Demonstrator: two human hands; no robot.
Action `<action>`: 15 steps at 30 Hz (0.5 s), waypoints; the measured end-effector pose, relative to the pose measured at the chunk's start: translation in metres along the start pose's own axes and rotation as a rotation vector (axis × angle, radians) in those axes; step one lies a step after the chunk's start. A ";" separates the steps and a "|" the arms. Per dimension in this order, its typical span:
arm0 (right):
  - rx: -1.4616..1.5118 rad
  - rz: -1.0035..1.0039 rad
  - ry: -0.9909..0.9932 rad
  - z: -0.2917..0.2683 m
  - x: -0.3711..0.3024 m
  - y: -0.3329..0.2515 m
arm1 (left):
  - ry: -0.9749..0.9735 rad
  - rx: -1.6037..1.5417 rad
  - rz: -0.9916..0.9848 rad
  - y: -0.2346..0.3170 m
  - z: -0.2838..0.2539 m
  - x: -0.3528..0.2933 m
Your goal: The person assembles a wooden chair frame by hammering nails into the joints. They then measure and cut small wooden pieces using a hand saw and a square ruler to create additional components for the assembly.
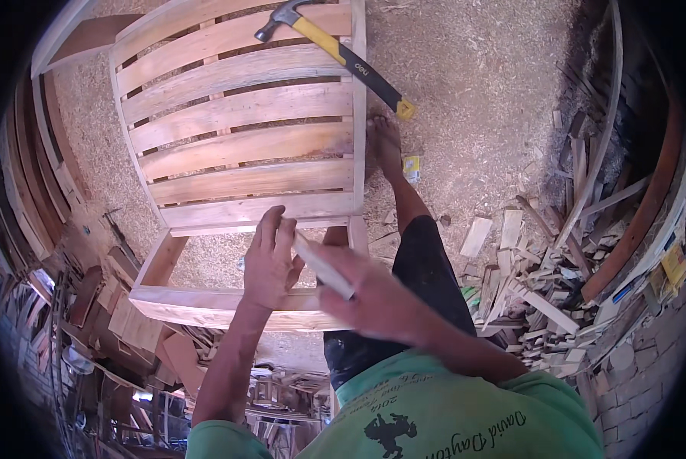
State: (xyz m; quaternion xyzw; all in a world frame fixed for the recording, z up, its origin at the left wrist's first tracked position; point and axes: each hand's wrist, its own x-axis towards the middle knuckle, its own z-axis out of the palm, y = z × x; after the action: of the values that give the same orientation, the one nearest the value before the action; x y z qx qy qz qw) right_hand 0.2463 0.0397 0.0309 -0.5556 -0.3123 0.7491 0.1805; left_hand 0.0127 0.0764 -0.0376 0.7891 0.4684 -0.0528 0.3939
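Note:
A slatted wooden frame [251,136] lies before me, with an open, box-like end nearest my body. Over that end my right hand [377,294], smeared by motion, is closed on a short pale piece of wood [321,265]. The piece slants up and left toward my left hand. My left hand [270,256] is raised above the near rail [197,304], fingers partly stretched and apart, close to the wood's far end. Whether it touches the piece I cannot tell. A claw hammer [335,50] with a yellow and black handle rests across the slats at the far right corner.
My bare foot [385,141] stands beside the frame's right edge. Wood offcuts [526,291] are heaped at the right. Boards [37,176] lean along the left, and scrap lumber [140,314] lies behind the near rail. Sawdust covers the floor [465,99].

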 end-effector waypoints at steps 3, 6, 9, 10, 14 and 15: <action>-0.758 -0.118 0.155 0.043 -0.019 -0.001 | -0.216 -0.003 -0.152 -0.005 -0.002 -0.007; -0.879 -0.045 0.069 0.070 -0.022 0.005 | -0.326 -0.545 -0.753 -0.022 0.006 -0.001; -0.914 -0.077 0.059 0.097 -0.028 0.021 | -0.469 -0.743 -1.003 -0.004 0.007 0.019; -0.902 -0.083 0.056 0.101 -0.030 0.022 | -0.573 -0.589 -0.919 -0.001 0.012 0.020; -0.771 -0.120 0.048 0.099 -0.040 0.028 | -0.630 -0.495 -0.781 0.008 0.037 0.005; -0.710 -0.120 0.064 0.098 -0.044 0.029 | -0.631 -0.508 -0.776 0.010 0.035 0.005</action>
State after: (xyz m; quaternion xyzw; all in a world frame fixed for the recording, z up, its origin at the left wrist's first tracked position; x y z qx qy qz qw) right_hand 0.1698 -0.0350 0.0613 -0.5876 -0.5791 0.5643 0.0297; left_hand 0.0334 0.0535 -0.0579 0.3852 0.5820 -0.3130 0.6441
